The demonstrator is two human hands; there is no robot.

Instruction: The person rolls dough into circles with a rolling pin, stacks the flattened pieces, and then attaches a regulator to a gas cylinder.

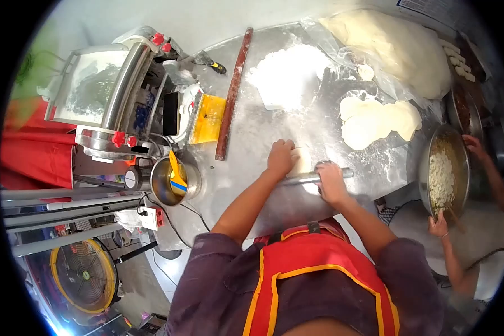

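Observation:
On the metal table (252, 196), a small flat round of dough (301, 161) lies between my two hands. My left hand (281, 158) touches its left edge with the fingers curled, and any grip there is hidden. My right hand (331, 182) is closed round a metal rolling pin (297, 180), which lies just in front of the dough. Farther off, a heap of white flour (288, 75) covers part of the table. Flat dough rounds (375, 120) overlap in a pile to the right.
A long red-brown rod (233, 95), a yellow pack (208, 119), a dough machine (112, 84) and a metal pot (163, 182) stand left. A large dough mass (392, 47) lies back right. Another person's hands (438, 225) hold a bowl (447, 173) at the right.

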